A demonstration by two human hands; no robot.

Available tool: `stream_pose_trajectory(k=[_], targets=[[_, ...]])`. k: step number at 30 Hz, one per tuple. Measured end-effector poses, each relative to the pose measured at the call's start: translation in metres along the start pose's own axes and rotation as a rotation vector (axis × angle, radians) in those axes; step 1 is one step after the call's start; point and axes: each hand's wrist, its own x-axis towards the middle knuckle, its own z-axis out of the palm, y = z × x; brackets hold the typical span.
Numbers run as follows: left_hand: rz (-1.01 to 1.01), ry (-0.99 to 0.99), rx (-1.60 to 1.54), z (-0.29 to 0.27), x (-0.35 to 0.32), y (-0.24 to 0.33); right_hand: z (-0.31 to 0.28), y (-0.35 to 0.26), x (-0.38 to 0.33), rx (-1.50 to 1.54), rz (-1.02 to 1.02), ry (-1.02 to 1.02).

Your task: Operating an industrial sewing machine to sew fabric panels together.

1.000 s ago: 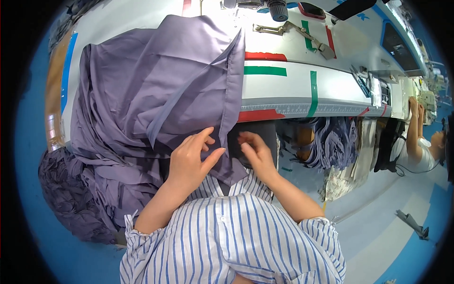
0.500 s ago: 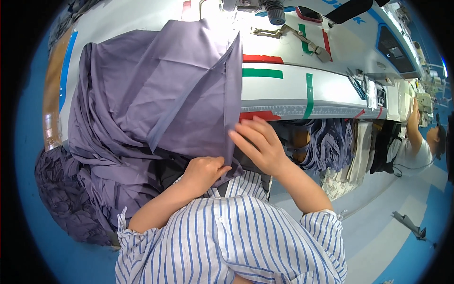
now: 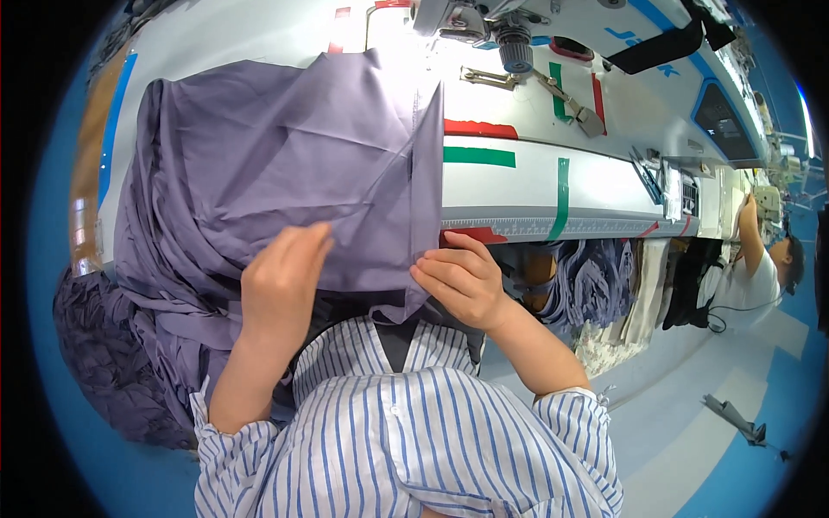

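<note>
A large piece of purple fabric [image 3: 345, 173] is spread over the white worktable, its right edge folded into a straight stitched band. My right hand [image 3: 462, 281] pinches that band near the table's front edge, thumb and fingers together on the cloth. Over the fabric's near middle is my left hand [image 3: 281, 281], slightly blurred, its fingers extended with no cloth seen in them. The far end of the band runs toward the sewing machine [image 3: 466, 26], where bright light washes out the detail. A loose fabric tail hangs below my right hand.
Bunched purple fabric [image 3: 112, 363] hangs at the left. A metal attachment arm [image 3: 570, 104] and a ruler strip [image 3: 518, 227] lie right of the cloth. Purple strips [image 3: 583, 281] hang under the front edge. Another person [image 3: 751, 268] works at far right.
My left hand has let go of the near fabric edge and moved up and left over the cloth. My right hand has come down onto the band. The diagonal fold has been flattened.
</note>
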Motion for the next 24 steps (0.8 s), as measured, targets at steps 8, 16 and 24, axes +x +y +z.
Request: stream_pose_trajectory(k=[8,16,24], targets=[[0.292,-0.456,0.110,0.026,-0.022,0.062,0.009,0.006,-0.011,0.064,-0.022,0.038],[0.217,-0.230,-0.363,0.019,0.053,0.030,-0.004,0.011,-0.006,0.174,-0.062,-0.056],[0.446,-0.166,-0.036,0.050,0.115,-0.036,-0.007,0.013,0.008,0.139,-0.018,-0.105]])
